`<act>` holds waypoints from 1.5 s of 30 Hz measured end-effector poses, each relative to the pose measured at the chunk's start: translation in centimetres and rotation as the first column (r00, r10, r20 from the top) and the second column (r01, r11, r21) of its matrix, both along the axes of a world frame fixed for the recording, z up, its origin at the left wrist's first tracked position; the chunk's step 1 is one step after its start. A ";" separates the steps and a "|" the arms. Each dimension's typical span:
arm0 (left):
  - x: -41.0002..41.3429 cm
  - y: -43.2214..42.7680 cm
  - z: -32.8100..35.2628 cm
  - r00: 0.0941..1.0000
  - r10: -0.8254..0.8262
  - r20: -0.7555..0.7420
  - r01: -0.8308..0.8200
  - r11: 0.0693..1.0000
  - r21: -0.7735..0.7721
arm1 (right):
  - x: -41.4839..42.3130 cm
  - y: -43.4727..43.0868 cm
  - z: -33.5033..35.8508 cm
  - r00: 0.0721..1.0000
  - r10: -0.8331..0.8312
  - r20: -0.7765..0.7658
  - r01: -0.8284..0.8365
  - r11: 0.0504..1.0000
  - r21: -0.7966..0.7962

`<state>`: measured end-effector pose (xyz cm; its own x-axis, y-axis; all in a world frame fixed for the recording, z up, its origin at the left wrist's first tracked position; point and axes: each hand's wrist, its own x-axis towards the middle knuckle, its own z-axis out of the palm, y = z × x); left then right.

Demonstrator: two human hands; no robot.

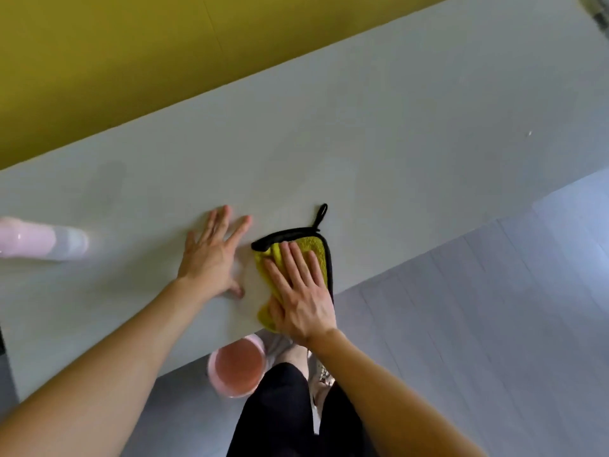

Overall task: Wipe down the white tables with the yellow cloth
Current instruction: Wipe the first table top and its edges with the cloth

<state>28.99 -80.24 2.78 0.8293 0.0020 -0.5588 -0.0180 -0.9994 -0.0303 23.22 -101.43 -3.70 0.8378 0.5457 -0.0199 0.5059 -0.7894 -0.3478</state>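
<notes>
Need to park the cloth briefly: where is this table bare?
Bare: white table beyond left hand and right hand to the yellow wall, and right of the yellow cloth. Crowded: near edge around both hands; pink bottle at left.

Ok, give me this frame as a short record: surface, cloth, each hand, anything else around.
surface: white table
cloth: yellow cloth, black-trimmed, bunched near the table's front edge
right hand: pressing flat on the cloth
left hand: flat on the bare table beside the cloth, fingers spread
other: pink bottle at table's left; pink bucket on the floor
</notes>
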 end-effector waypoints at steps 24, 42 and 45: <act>-0.2 0.5 -0.2 0.998 -0.012 0.064 0.011 1.000 0.012 | 7.2 -13.5 0.0 0.951 -0.305 0.055 0.310 0.933 -0.182; 0.2 -0.1 1.2 0.999 -0.040 -0.002 0.040 0.999 0.036 | 11.5 -17.3 0.4 0.783 -0.621 0.044 0.615 0.761 -0.208; 1.9 -0.9 1.8 1.000 0.007 0.015 -0.007 1.000 0.029 | 9.7 -11.5 -0.1 0.695 -0.716 0.067 0.717 0.682 -0.141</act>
